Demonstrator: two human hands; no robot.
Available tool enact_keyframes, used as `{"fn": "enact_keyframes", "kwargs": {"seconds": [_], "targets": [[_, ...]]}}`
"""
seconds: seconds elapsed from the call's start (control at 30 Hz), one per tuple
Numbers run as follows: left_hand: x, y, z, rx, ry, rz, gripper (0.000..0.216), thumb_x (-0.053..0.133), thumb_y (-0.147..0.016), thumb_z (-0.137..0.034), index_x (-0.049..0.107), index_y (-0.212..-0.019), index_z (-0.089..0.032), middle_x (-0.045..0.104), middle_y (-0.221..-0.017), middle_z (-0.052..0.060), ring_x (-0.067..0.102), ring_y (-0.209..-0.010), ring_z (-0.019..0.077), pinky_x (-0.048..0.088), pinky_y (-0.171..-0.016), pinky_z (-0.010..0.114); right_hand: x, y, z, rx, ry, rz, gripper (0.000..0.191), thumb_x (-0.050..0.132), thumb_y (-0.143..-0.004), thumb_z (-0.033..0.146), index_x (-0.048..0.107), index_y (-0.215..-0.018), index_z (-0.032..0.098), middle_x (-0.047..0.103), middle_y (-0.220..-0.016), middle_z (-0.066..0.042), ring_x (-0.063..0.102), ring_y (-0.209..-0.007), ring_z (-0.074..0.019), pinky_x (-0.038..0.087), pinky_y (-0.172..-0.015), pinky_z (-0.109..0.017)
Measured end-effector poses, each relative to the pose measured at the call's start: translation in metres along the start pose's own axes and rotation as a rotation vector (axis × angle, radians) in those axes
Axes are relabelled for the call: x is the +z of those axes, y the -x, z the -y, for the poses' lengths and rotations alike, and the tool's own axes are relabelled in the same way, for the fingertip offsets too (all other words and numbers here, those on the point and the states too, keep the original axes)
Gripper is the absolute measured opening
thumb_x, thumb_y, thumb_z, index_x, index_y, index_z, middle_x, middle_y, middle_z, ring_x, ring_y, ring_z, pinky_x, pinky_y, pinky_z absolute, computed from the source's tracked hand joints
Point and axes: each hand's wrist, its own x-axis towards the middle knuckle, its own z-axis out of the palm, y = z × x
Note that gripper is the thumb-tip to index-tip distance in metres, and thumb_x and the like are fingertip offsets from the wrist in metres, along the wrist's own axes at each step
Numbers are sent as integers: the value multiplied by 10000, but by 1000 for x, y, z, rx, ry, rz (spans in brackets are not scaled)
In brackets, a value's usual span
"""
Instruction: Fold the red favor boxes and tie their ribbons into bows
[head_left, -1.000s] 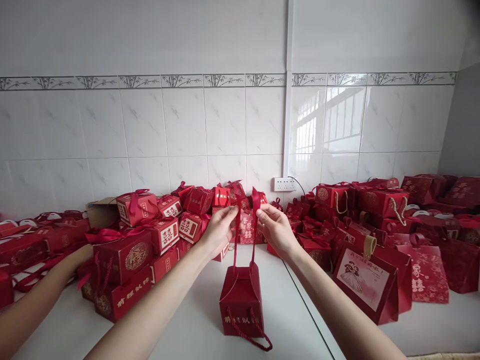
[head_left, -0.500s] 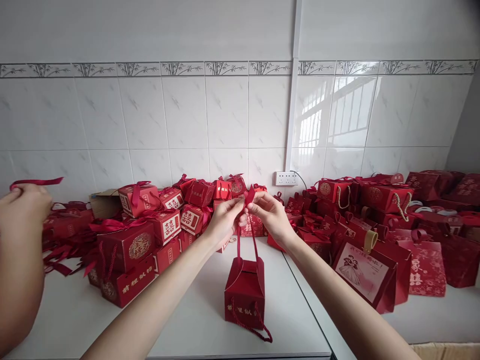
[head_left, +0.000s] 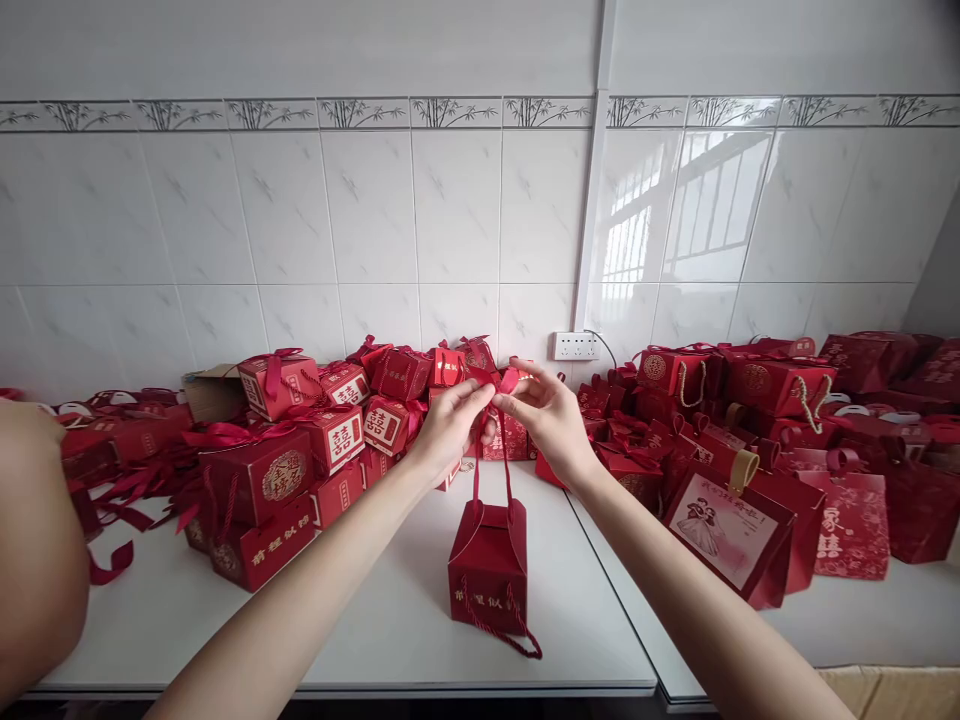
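Observation:
A dark red gift box [head_left: 488, 560] with gold lettering stands upright on the white table [head_left: 390, 640] in front of me. Two strands of a red ribbon [head_left: 476, 480] rise from its top to my hands. My left hand [head_left: 454, 425] pinches the ribbon between thumb and fingers. Close beside it, my right hand [head_left: 546, 415] also grips the ribbon, thumb against forefinger. The ribbon's crossing is partly hidden by my fingers. A twisted red cord handle [head_left: 510, 640] hangs loose at the front of the box, its end lying on the table.
Stacked red gift boxes [head_left: 255, 480] stand to the left, with loose ribbons [head_left: 112, 560] beside them. More red boxes [head_left: 727, 540] fill the right side. Another person's arm [head_left: 37, 550] reaches in at the left edge. A power strip [head_left: 576, 346] is on the tiled wall.
Both my hands stay on the ribbon above the box, fingers slightly shifted. At the left, the other person's arm has come closer, and their hand with a ribbon is out of view.

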Motion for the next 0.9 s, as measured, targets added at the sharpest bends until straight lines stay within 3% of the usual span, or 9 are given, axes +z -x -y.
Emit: {"fn": "enact_keyframes", "kwargs": {"seconds": [0.13,0.33,0.47,0.57,0.67,0.77,0.83,0.9], "targets": [[1,1,-2,-13,-1,-44,304,731,-654,-394,576,-708,-137,539,-697,-17,512,-548,75,420,-457,195,-1,6,-3,-153,13,-133,608,751,-656,284,477,-1196,229,605,-680,45,605,-692,-142,519,-750,-341],[-4,0,-5,-58,-7,-83,290,717,-675,-408,599,-755,-156,591,-740,6,513,-534,85,413,-429,202,-6,23,-11,-329,241,-95,362,669,-749,250,518,-1079,264,600,-808,-1,596,-754,-162,506,-765,-348],[-7,1,-5,-71,19,-37,261,690,-712,-388,601,-745,-145,609,-696,13,558,-585,95,467,-532,210,-11,32,-13,-619,559,80,212,577,-795,167,543,-982,262,645,-909,-41,614,-828,-195,485,-758,-365],[-10,1,-2,-27,6,-21,244,676,-731,-366,594,-709,-137,595,-654,1,558,-602,84,473,-595,202,-14,36,-12,-699,643,285,272,558,-796,148,515,-1042,254,670,-930,-49,624,-837,-210,465,-756,-385],[-14,0,2,51,-70,13,260,664,-744,-385,596,-684,-141,587,-630,-4,557,-612,93,477,-622,220,-13,36,-11,-559,526,230,327,571,-809,182,439,-1100,249,663,-866,-27,636,-820,-193,468,-799,-388],[-16,1,2,107,-177,48,274,640,-763,-416,603,-695,-153,604,-635,9,570,-629,114,483,-653,249,-9,32,-10,-282,386,117,330,648,-762,278,445,-1020,242,620,-892,-26,633,-799,-178,496,-771,-360],[-15,2,-1,149,-252,65,287,618,-780,-425,601,-681,-157,618,-649,21,586,-660,124,485,-676,251,-6,28,-8,-91,293,184,325,673,-724,340,473,-953,224,599,-916,-36,633,-767,-171,514,-719,-337],[-14,4,-4,191,-333,91,300,589,-799,-433,607,-684,-156,636,-676,34,597,-673,131,485,-664,246,-5,26,-6,48,261,262,245,624,-748,352,486,-895,213,588,-796,-8,629,-666,-155,510,-638,-306]]}}
